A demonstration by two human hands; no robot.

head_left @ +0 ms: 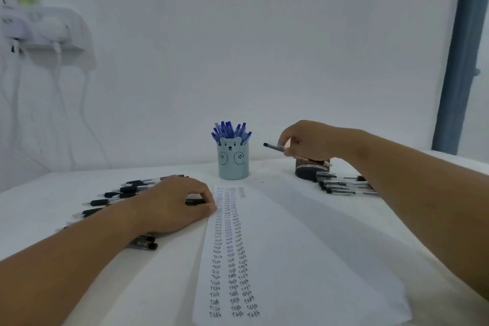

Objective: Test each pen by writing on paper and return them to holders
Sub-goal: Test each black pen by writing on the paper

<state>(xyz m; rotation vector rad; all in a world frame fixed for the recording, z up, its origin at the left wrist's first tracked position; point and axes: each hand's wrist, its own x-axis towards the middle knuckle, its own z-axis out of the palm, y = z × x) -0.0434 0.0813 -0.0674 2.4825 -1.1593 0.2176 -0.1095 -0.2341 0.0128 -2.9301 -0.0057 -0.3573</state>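
My left hand [174, 204] rests on the tabletop [317, 193] beside the test paper [291, 259], fingers curled round a black pen [195, 202]. Farther back, my right hand [304, 140] pinches another black pen [274, 147] above the dark mesh holder [309, 169], right of the bear-faced holder [233, 160] of blue pens

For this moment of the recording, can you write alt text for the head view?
The right hand holds a black pen above a dark mesh holder, while the left hand rests on the table by loose black pens. Between them lies a paper with columns of "Test", behind it a bear-faced blue holder full of blue pens.
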